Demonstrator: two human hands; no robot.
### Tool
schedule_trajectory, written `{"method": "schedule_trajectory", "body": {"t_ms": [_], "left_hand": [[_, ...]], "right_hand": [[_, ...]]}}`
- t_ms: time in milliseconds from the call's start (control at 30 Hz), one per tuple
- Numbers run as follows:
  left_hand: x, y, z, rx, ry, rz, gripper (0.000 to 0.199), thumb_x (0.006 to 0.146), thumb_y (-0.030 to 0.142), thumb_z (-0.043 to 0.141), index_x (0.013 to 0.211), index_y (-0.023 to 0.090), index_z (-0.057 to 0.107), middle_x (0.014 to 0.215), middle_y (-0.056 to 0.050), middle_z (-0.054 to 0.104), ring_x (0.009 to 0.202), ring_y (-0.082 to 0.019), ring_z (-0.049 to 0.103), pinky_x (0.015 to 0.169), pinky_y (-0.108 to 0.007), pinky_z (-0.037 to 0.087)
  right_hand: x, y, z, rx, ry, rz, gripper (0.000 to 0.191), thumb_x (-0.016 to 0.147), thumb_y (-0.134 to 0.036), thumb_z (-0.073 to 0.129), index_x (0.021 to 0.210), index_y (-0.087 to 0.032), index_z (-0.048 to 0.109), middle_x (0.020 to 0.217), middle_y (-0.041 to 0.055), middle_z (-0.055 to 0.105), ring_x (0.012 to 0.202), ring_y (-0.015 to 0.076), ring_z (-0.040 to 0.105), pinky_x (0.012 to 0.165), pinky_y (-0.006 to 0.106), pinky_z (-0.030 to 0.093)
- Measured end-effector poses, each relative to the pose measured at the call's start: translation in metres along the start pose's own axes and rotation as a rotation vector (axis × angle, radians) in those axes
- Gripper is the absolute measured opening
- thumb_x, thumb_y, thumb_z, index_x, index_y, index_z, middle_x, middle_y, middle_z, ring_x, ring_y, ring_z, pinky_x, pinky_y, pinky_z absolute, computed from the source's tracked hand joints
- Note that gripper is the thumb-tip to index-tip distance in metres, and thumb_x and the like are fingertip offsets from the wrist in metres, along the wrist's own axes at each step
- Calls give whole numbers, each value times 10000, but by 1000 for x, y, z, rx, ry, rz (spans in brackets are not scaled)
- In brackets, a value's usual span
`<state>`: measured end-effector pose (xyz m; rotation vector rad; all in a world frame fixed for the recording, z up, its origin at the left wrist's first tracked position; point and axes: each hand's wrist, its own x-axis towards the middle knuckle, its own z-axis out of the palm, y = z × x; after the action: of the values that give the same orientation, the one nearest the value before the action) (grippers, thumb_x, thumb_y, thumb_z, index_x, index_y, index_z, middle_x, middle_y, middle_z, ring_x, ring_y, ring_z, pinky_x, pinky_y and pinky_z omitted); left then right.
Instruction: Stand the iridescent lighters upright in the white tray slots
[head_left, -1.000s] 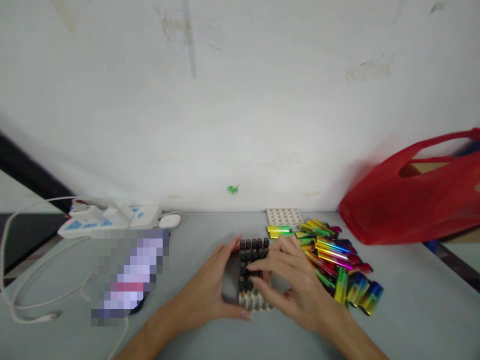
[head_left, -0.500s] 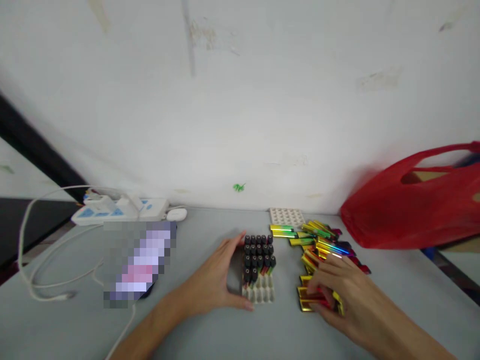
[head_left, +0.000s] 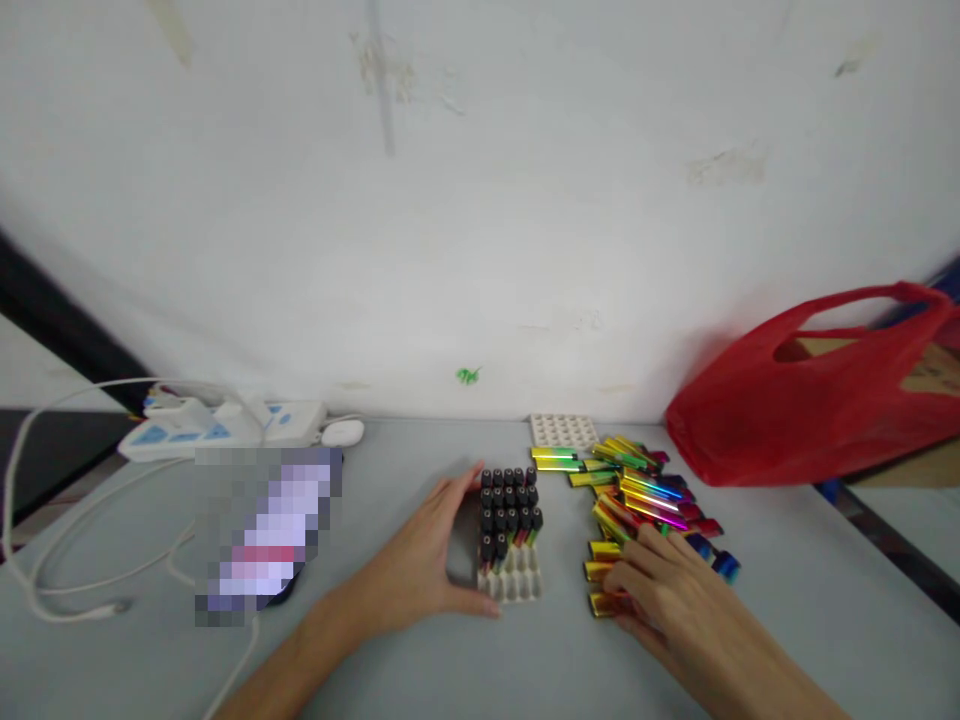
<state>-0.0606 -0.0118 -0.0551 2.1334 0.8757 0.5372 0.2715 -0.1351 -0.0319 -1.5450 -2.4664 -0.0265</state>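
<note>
17 black-topped sticks [head_left: 510,497] stand in rack [head_left: 519,588]; left hand [head_left: 420,560] spread around its left side. Right hand [head_left: 664,590] at shiny pile [head_left: 652,497], can't tell its grip. Likely picking; needs clean pinch.

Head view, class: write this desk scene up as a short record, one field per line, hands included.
Tray: black-topped pieces fill three back rows, two more in front
Left hand: open, spread around the tray's left side
Right hand: on the near end of the shiny pile; grip hidden
By the wall: white holed board
Far right: red bag
</note>
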Motion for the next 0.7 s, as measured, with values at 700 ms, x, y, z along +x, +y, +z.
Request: {"method": "schedule_trajectory", "body": {"t_ms": [700], "left_hand": [[0,3,-2,-47,18,-35,1463,625,566,1070,1774,324,198,1787,-203,324,1630,-483,348,1358,-692,245]], "right_hand": [[82,-10,-49,1056,558,490,296,888,-499,884,955,-212,865,745,24,703,625,172,566,534,292,423]]}}
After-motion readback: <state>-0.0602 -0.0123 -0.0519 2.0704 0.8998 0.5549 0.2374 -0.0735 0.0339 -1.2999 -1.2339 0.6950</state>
